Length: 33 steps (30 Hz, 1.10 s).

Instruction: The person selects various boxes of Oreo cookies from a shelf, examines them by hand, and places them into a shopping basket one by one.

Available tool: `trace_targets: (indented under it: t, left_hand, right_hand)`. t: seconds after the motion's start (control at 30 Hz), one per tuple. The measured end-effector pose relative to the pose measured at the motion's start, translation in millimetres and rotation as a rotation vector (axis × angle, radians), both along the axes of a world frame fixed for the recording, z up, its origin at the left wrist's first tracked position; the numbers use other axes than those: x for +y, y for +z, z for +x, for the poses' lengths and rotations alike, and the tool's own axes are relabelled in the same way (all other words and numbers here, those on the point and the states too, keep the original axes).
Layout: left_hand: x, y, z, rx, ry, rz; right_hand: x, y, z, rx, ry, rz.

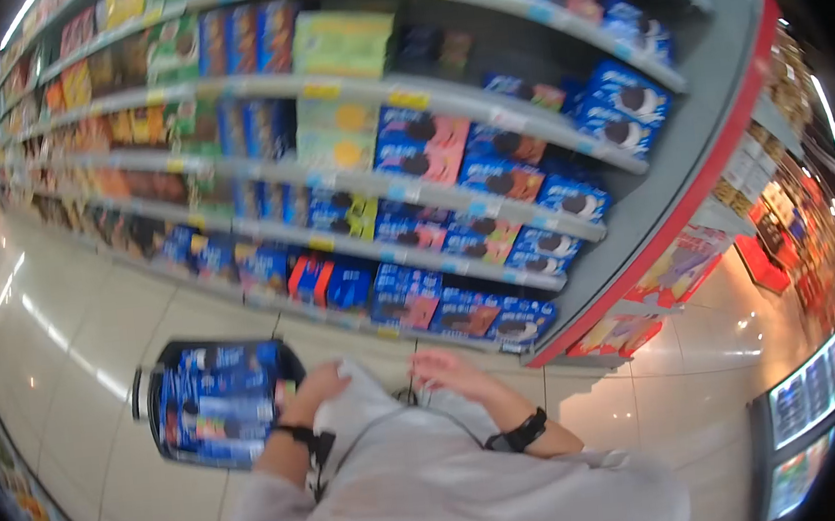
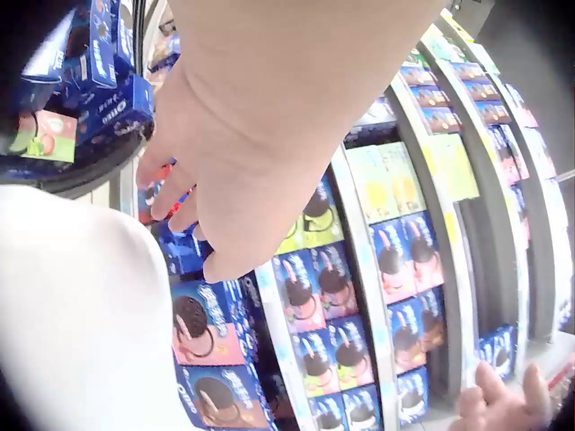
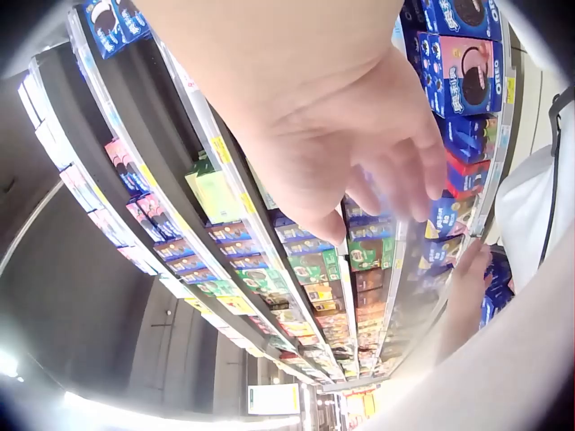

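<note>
My left hand [image 1: 321,388] hangs in front of my body, close to the right side of a black shopping basket [image 1: 159,426] full of blue cookie boxes [image 1: 211,391]. Its fingers extend loosely with nothing in them in the left wrist view. My right hand [image 1: 448,371] is held at waist height before the shelves, apart from the left. In the right wrist view its fingers are slightly bent and hold nothing. Blue and pink Oreo boxes [image 3: 463,74] stand on the shelf beyond it. A strap circles each wrist.
A long shelving unit [image 1: 400,182] with several tiers of boxed cookies runs ahead, ending at a red-edged panel [image 1: 726,120] on the right. Pale floor tiles [image 1: 94,342] stretch along the aisle. A lit display case [image 1: 816,383] stands at far right.
</note>
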<state>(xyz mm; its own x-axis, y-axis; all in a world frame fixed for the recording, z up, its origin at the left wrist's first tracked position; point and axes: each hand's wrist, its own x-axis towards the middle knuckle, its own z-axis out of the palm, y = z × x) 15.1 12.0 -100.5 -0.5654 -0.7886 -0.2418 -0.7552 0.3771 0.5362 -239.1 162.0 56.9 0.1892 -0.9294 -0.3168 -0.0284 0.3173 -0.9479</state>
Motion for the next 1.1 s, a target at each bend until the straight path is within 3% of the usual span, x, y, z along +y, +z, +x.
trace_targets:
  t: [0.13,0.3,0.43,0.5,0.67,0.73,0.9,1.1]
  left_hand:
    - [29.6,57.8,-19.0,0.254,-0.209,-0.052]
    - [49.9,114.1,-32.2,0.412,-0.229,-0.025]
    - [41.1,133.7,-37.3,0.514,-0.294,-0.009]
    - [33.3,149.8,-40.4,0.565,-0.315,0.006]
    - [16.6,216.6,-58.0,0.759,-0.344,0.069]
    - [7.1,246.2,-65.1,0.838,-0.348,0.054]
    - [-1.8,299.5,-60.7,0.926,-0.321,0.042]
    - [-15.1,291.0,-41.2,0.98,-0.306,-0.011]
  right_hand:
    - [-3.4,12.2,-2.9,0.014,0.028,-0.013]
    - [-19.5,46.3,-10.8,0.074,-0.02,-0.102]
    - [-46.1,81.3,-30.5,-0.012,-0.008,-0.336]
    - [-57.4,116.7,-38.6,0.133,-0.058,-0.446]
    - [-110.4,202.4,-57.0,0.138,-0.108,-0.686]
    - [-133.2,237.9,-62.8,0.29,-0.141,-0.867]
    - [-196.7,324.3,-88.5,0.627,-0.394,-1.171]
    - [-265.7,420.0,-138.9,0.824,-0.731,-1.382]
